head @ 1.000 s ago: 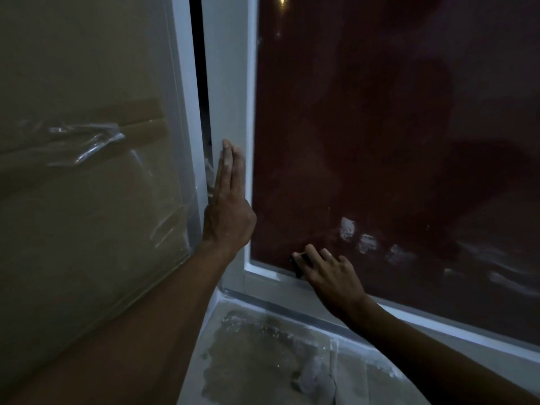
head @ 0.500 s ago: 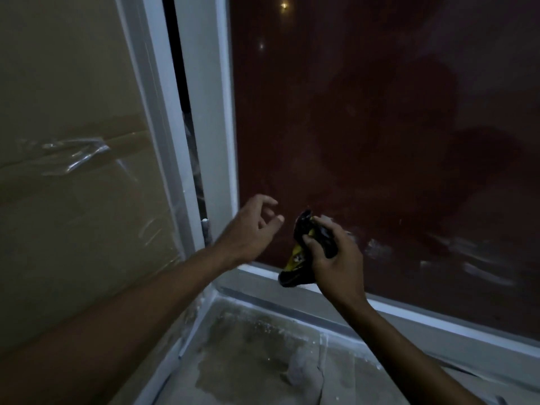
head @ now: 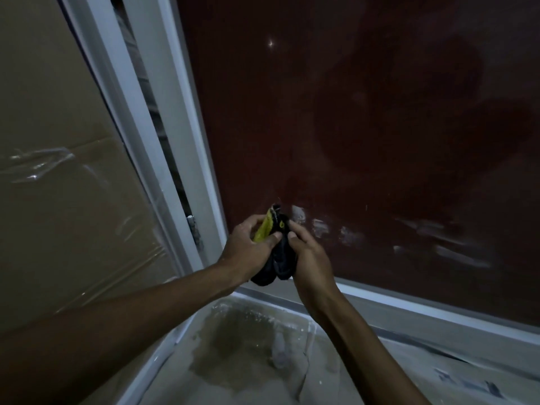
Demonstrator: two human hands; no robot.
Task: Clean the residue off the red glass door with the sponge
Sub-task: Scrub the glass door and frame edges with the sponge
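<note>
With my left hand [head: 248,244] and right hand [head: 306,252] both pinching the crumpled sponge [head: 274,247] (fingers curled round it), I risk dropping it mid-refold, leaving the white residue [head: 438,244] at lower right on the red glass door [head: 350,127].

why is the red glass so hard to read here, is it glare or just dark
Head view: mostly dim light; only a pinpoint glint on the red glass door, plus a broad dark shadow. Wide-angle bend tilts the white frame. Residue streaks stay visible.
</note>
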